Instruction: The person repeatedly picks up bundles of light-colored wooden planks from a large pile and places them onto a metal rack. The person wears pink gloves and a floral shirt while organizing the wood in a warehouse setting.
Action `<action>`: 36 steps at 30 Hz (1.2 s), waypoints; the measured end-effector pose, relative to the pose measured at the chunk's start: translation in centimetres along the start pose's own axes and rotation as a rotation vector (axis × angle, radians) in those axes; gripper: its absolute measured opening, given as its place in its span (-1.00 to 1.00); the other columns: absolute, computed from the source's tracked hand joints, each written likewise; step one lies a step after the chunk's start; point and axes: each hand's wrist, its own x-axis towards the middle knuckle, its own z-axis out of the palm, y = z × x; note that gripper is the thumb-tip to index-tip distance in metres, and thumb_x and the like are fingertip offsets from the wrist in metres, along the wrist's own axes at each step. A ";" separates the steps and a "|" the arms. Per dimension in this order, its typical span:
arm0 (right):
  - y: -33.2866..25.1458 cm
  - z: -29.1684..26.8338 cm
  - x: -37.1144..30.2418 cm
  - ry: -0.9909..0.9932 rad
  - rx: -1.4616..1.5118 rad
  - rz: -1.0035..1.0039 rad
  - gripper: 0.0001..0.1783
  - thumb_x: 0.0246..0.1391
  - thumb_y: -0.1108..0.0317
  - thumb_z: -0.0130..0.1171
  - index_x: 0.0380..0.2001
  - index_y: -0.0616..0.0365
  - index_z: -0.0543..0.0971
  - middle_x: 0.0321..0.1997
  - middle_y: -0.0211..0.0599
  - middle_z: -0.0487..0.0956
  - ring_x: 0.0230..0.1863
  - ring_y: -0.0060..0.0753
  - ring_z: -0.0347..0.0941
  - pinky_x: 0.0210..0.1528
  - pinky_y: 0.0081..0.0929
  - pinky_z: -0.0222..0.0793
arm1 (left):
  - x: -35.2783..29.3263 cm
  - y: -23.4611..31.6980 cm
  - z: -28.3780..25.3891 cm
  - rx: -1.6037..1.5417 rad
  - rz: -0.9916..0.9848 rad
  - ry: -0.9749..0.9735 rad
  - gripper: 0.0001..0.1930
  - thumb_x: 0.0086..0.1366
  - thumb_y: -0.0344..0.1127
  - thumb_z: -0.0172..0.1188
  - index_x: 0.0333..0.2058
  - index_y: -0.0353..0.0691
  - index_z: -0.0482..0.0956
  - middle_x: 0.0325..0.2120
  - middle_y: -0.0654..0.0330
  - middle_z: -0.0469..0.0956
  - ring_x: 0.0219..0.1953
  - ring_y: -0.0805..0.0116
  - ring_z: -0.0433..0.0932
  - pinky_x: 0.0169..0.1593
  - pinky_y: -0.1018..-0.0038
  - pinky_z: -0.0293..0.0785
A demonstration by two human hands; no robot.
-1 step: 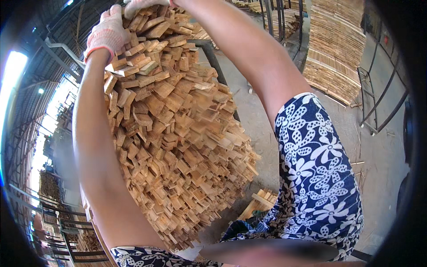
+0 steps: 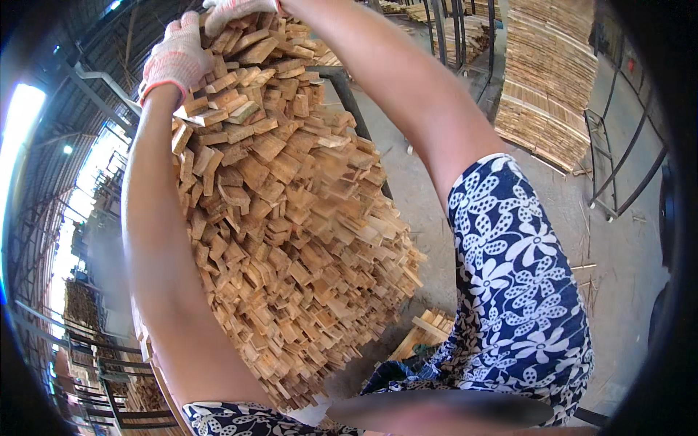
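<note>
A tall pile of sawn wooden slats (image 2: 291, 211) stands in front of me, its cut ends facing me. My left hand (image 2: 177, 58), in a pale knitted glove with a red-edged cuff, rests at the pile's upper left edge with its fingers stretched forward. Close beside it, my right hand (image 2: 240, 10) wears a similar glove and lies over the topmost slats, fingers pointing left. The frame's upper edge cuts off part of the right hand. Whatever lies under both palms is hidden.
A dark metal frame (image 2: 356, 109) runs along the pile's right side. Farther right are a large flat stack of slats (image 2: 545, 80) and a black metal rack (image 2: 618, 167). A small wood bundle (image 2: 425, 330) lies low near my body. Metal railings (image 2: 116, 378) stand at lower left.
Both hands sit very slightly lower in the picture, with the fingers in nearly the same pose. The pile looks the same.
</note>
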 end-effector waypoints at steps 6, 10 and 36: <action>1.7 2.9 0.6 0.231 -0.070 0.140 -0.07 -0.12 -0.19 0.34 0.34 -0.06 0.42 0.30 -0.09 0.53 0.24 -0.08 0.51 0.29 -0.23 0.39 | -0.1 -0.5 -0.9 -0.063 0.110 0.068 -0.30 0.17 -0.23 0.33 0.26 -0.14 0.27 0.23 -0.09 0.38 0.22 -0.13 0.46 0.23 0.12 0.46; -2.1 3.2 -1.6 0.253 0.042 -0.065 -0.36 0.04 -0.01 0.20 0.17 0.05 0.52 0.11 -0.01 0.61 0.12 -0.03 0.55 0.16 -0.17 0.43 | -2.5 -4.7 -2.9 -0.092 0.231 0.058 -0.30 0.15 -0.24 0.30 0.28 -0.16 0.29 0.21 -0.10 0.39 0.20 -0.14 0.47 0.25 0.12 0.44; -12.6 5.5 -18.1 0.458 -0.124 0.076 -0.46 0.16 0.04 0.23 0.19 -0.12 0.46 0.11 0.00 0.47 0.15 0.13 0.47 0.21 -0.10 0.41 | -19.7 0.3 -8.6 -0.275 0.239 0.176 -0.44 0.14 -0.32 0.37 0.12 -0.11 0.39 0.07 0.00 0.41 0.17 -0.05 0.44 0.17 0.12 0.51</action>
